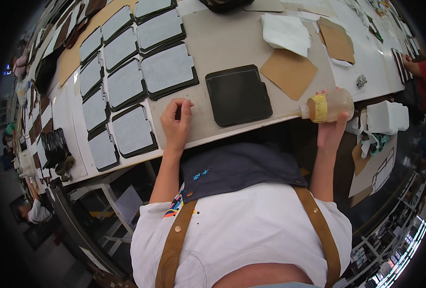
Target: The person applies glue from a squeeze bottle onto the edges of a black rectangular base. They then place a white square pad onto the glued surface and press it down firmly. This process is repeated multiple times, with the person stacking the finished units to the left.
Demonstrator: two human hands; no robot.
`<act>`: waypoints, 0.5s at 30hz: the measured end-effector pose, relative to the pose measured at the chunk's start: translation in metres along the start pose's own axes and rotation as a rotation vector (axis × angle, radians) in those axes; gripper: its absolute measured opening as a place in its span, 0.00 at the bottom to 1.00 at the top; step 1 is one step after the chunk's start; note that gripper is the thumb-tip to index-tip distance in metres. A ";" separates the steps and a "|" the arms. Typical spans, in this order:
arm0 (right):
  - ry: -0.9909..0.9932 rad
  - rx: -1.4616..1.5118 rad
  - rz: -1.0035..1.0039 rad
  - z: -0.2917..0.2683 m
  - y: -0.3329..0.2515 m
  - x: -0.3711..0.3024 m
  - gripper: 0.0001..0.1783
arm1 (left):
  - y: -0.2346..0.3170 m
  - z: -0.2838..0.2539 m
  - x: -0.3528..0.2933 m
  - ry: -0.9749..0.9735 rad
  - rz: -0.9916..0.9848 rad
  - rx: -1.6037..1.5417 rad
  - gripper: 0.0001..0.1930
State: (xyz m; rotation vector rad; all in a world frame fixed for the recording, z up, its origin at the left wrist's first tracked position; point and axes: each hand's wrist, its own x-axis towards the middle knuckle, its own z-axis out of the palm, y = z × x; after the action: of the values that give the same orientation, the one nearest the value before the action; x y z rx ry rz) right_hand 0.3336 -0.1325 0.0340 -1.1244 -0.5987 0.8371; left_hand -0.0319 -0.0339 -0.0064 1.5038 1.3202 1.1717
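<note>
A black, flat panel with a notched right edge lies near the table's front edge, between my two hands. To its left, my left hand rests at the table with fingers curled into a loose fist; nothing shows in it. My right hand is wrapped round a clear plastic squeeze bottle with yellow tape at its neck. The bottle is tipped on its side, its nozzle pointing left toward the panel but apart from it. Overlapping rows of black-edged panels with pale grey faces spread out left of my left hand.
Beyond the black panel lie a brown sheet, white folded cloth and brown card pieces. A crumpled silvery lump sits farther right. White blocks stand beside the table at right. Another person's hand is at the far right.
</note>
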 end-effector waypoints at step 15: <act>0.128 -0.260 -0.503 0.033 0.030 -0.075 0.49 | -0.003 -0.004 0.002 -0.037 -0.014 -0.065 0.11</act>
State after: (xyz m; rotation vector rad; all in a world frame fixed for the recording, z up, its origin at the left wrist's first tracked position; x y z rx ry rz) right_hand 0.2573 -0.1707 0.0159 -1.1791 -0.8541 0.2568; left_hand -0.0362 -0.0317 -0.0080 1.4603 1.2540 1.1615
